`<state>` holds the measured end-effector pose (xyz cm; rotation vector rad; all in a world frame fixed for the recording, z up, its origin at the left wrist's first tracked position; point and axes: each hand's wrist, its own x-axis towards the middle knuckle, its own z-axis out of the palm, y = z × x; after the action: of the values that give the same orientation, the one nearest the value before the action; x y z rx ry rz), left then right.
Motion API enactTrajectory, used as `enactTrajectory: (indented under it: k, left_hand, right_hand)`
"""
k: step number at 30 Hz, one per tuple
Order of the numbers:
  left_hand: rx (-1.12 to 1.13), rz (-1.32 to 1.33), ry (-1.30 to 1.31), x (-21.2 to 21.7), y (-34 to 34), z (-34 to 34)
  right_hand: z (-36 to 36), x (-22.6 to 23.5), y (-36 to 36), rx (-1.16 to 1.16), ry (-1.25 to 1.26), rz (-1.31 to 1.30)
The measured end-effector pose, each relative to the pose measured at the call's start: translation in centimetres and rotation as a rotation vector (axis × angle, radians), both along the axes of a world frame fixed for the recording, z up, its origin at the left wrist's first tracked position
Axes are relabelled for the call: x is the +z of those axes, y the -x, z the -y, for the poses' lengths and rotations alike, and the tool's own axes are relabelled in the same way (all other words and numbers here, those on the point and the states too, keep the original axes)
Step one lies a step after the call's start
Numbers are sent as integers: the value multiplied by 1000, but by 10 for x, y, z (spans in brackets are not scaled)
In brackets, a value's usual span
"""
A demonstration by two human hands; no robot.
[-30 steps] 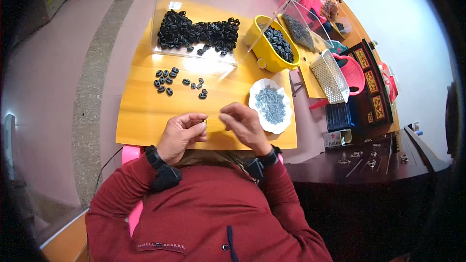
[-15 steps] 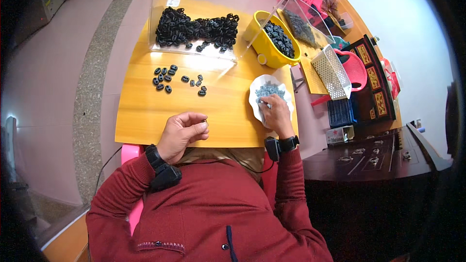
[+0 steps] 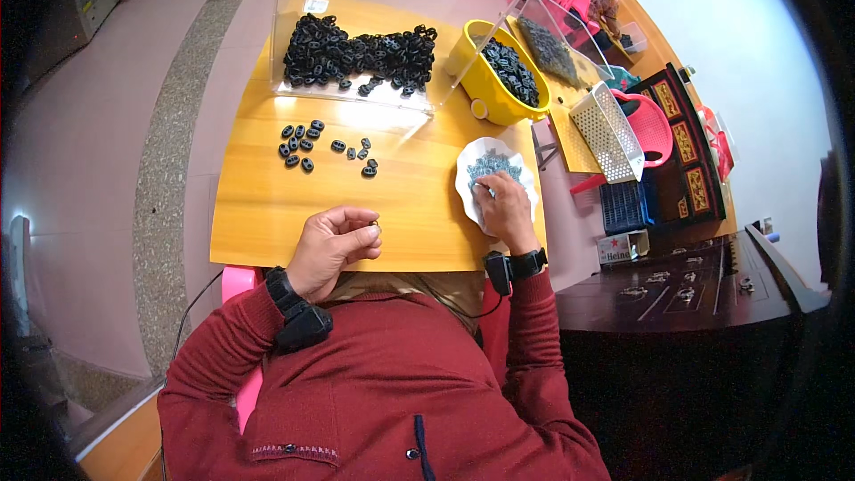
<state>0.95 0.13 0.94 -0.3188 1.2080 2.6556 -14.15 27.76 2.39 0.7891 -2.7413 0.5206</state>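
My left hand (image 3: 337,245) hovers over the near edge of the table, thumb and fingertips pinched round a tiny dark object too small to name. At the right, my right hand (image 3: 509,214) reaches into a white scalloped dish (image 3: 462,185). Its fingertips are pressed together at a heap of small grey-blue pieces (image 3: 492,162); whatever they grip is hidden. Farther off on the table lie several loose black oval parts (image 3: 294,148) with holes. To their right, a few more black pieces (image 3: 362,154) are scattered.
A clear plastic bin (image 3: 285,0) with a pile of black parts (image 3: 356,52) stands at the back of the yellow table (image 3: 267,223). Beside it is a yellow tub (image 3: 468,67) of black parts. A white perforated basket (image 3: 610,132) sits to the right. Another person (image 3: 606,2) sits far right.
Both hands keep nearly the same place and grip. The view has shifted very slightly; nothing on the table has visibly moved.
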Motion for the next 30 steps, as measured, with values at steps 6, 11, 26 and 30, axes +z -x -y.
enactTrajectory:
  k: [6, 11, 26, 30]
  left_hand:
    - [-1, 11, 5, 2, -1, 0]
    - [-2, 6, -17, -1, 0, 0]
    - [15, 13, 4, 2, 1, -2]
    - [13, 14, 21, 3, 1, -1]
  right_hand:
    - [7, 5, -1, 17, -3, 62]
    - [4, 3, 5, 21, -27, 94]
    - [-9, -1, 12, 21, 189, 55]
    - [-14, -6, 16, 68, 222, -54]
